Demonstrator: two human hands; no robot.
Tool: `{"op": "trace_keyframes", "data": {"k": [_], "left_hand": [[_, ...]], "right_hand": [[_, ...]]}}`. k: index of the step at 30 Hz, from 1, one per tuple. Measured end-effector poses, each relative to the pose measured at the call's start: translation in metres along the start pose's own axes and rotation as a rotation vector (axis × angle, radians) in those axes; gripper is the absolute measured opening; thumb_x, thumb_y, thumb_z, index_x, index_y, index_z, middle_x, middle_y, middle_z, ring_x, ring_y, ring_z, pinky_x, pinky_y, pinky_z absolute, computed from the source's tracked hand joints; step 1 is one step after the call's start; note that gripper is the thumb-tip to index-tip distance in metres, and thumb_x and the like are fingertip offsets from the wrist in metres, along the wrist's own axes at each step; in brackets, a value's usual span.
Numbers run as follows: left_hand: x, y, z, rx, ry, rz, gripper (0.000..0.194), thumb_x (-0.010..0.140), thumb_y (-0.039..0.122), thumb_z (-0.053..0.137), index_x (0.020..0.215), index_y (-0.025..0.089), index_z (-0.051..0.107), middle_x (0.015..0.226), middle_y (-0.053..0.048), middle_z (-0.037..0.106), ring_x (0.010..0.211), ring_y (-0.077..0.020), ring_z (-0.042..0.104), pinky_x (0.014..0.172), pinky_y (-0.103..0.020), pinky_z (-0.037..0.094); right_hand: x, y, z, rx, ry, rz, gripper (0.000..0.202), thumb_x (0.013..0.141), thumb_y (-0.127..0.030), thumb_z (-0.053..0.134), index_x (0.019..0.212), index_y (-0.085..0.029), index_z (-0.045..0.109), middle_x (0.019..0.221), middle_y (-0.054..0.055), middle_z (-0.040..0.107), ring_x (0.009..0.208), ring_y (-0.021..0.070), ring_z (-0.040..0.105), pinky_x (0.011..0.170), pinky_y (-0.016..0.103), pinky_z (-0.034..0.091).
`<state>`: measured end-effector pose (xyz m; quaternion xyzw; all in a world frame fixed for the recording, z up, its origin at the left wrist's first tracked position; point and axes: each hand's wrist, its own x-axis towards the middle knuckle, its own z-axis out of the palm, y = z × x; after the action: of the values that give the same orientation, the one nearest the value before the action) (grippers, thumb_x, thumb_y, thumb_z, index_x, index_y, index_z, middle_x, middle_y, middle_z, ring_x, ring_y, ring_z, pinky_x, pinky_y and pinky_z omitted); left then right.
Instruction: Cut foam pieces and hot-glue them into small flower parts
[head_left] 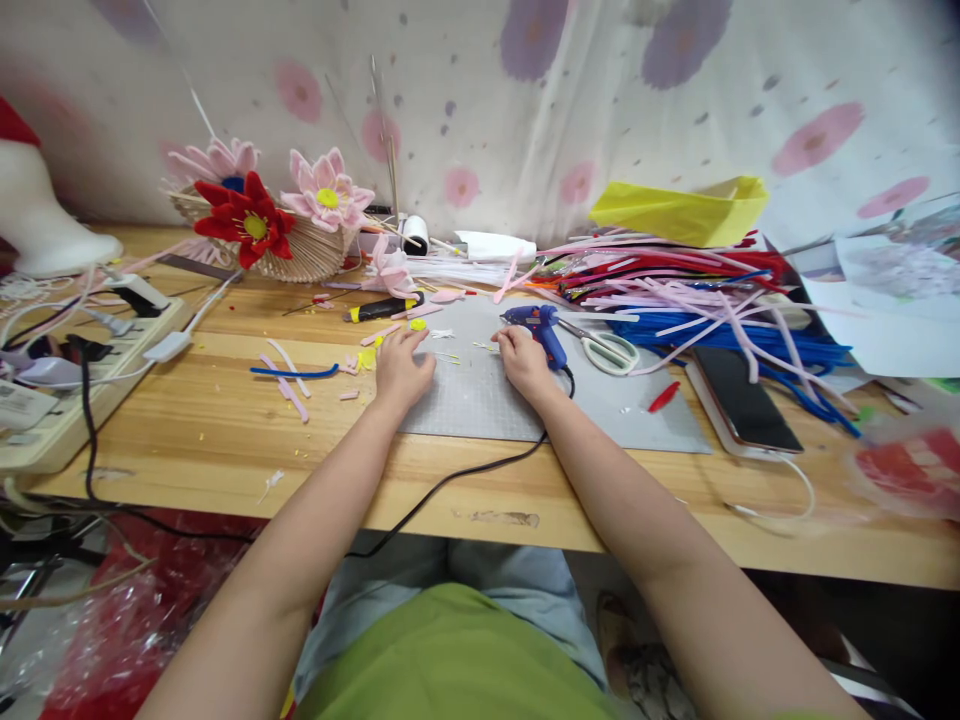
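My left hand rests at the left edge of the grey cutting mat, fingers spread and bent downward. Just beyond its fingertips lies a small yellow disc; whether they touch it is unclear. My right hand is pinched closed over the mat, with a thin yellow-tipped strand sticking out from its fingertips to the left. Between the hands are a few similar thin strands on the mat. A blue glue gun lies right behind my right hand, its black cord running toward the front edge.
White-handled scissors, a phone and a pile of fuzzy pipe cleaners are to the right. A yellow-black utility knife lies behind my left hand. Fuzzy flowers stand back left, near a power strip.
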<state>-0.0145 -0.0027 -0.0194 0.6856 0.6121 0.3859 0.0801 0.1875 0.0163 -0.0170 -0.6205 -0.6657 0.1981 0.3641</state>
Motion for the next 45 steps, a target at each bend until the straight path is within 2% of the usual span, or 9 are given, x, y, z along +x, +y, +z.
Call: {"op": "trace_keyframes", "data": {"k": [5,11,17,24,30,34,37,40,45], "left_hand": [[-0.002,0.008,-0.001,-0.065,0.107,0.016,0.031,0.077,0.019,0.051,0.107,0.019,0.058,0.098,-0.007,0.065,0.095,-0.0205,0.058,0.093,-0.037,0.040],[-0.001,0.003,0.000,-0.175,0.205,-0.083,0.014,0.079,0.027,0.054,0.089,0.020,0.048,0.084,-0.003,0.059,0.077,-0.0145,0.056,0.077,-0.030,0.043],[0.002,-0.005,0.004,-0.302,0.239,-0.169,0.020,0.078,0.023,0.055,0.092,0.022,0.040,0.082,0.000,0.056,0.072,-0.0117,0.056,0.066,-0.025,0.043],[0.001,-0.002,0.005,-0.358,0.257,-0.089,0.037,0.073,0.010,0.052,0.106,0.021,0.042,0.102,-0.007,0.059,0.088,-0.0146,0.060,0.083,-0.031,0.048],[0.003,-0.004,0.005,-0.633,0.126,-0.130,0.047,0.067,0.002,0.041,0.109,0.023,0.040,0.100,-0.005,0.059,0.080,-0.0134,0.063,0.064,-0.027,0.053],[0.005,-0.007,0.004,-0.681,0.154,-0.160,0.049,0.064,0.003,0.041,0.108,0.023,0.040,0.097,-0.004,0.058,0.072,-0.0113,0.063,0.060,-0.024,0.052],[0.008,-0.011,-0.001,-0.629,0.182,-0.155,0.048,0.064,0.001,0.041,0.108,0.022,0.041,0.092,-0.002,0.057,0.060,-0.0080,0.058,0.058,-0.023,0.050],[0.016,-0.024,-0.017,-0.568,0.286,-0.177,0.047,0.065,0.001,0.042,0.108,0.021,0.041,0.090,-0.002,0.056,0.058,-0.0078,0.054,0.059,-0.023,0.048],[0.029,-0.056,-0.058,-0.357,0.715,-0.284,0.041,0.068,0.001,0.047,0.103,0.020,0.040,0.099,-0.004,0.052,0.083,-0.0108,0.055,0.078,-0.024,0.047]], "right_hand": [[-0.004,-0.005,0.003,0.020,-0.040,-0.062,0.019,0.086,-0.027,0.038,0.080,-0.021,0.054,0.086,0.006,0.065,0.084,0.0202,0.059,0.076,0.032,0.042],[-0.008,-0.008,0.003,-0.015,-0.029,-0.081,0.017,0.083,-0.024,0.036,0.067,-0.023,0.039,0.066,0.001,0.054,0.063,0.0162,0.048,0.060,0.028,0.032],[-0.009,-0.011,0.005,0.068,0.027,-0.085,0.032,0.086,-0.043,0.042,0.062,-0.023,0.034,0.058,-0.002,0.045,0.057,0.0141,0.043,0.059,0.028,0.031],[-0.013,-0.013,0.009,0.172,-0.045,-0.125,0.030,0.085,-0.043,0.044,0.064,-0.022,0.037,0.056,-0.003,0.044,0.057,0.0135,0.044,0.060,0.028,0.034],[-0.016,-0.016,0.012,0.133,-0.089,-0.220,0.011,0.080,-0.030,0.050,0.084,-0.021,0.051,0.079,0.003,0.062,0.073,0.0164,0.057,0.069,0.030,0.043],[-0.021,-0.025,0.022,0.070,-0.201,-0.477,0.036,0.077,-0.019,0.052,0.113,-0.019,0.050,0.109,0.008,0.065,0.105,0.0200,0.057,0.093,0.036,0.042],[-0.024,-0.030,0.028,-0.018,-0.328,-0.599,0.044,0.077,-0.020,0.056,0.121,-0.017,0.048,0.116,0.009,0.063,0.113,0.0216,0.053,0.099,0.038,0.039],[-0.024,-0.029,0.029,-0.064,-0.349,-0.568,0.044,0.080,-0.024,0.056,0.123,-0.016,0.048,0.114,0.009,0.065,0.113,0.0229,0.053,0.099,0.040,0.039],[-0.023,-0.021,0.025,-0.075,-0.300,-0.463,0.042,0.081,-0.019,0.052,0.123,-0.018,0.047,0.113,0.008,0.065,0.109,0.0225,0.054,0.098,0.040,0.039]]}}
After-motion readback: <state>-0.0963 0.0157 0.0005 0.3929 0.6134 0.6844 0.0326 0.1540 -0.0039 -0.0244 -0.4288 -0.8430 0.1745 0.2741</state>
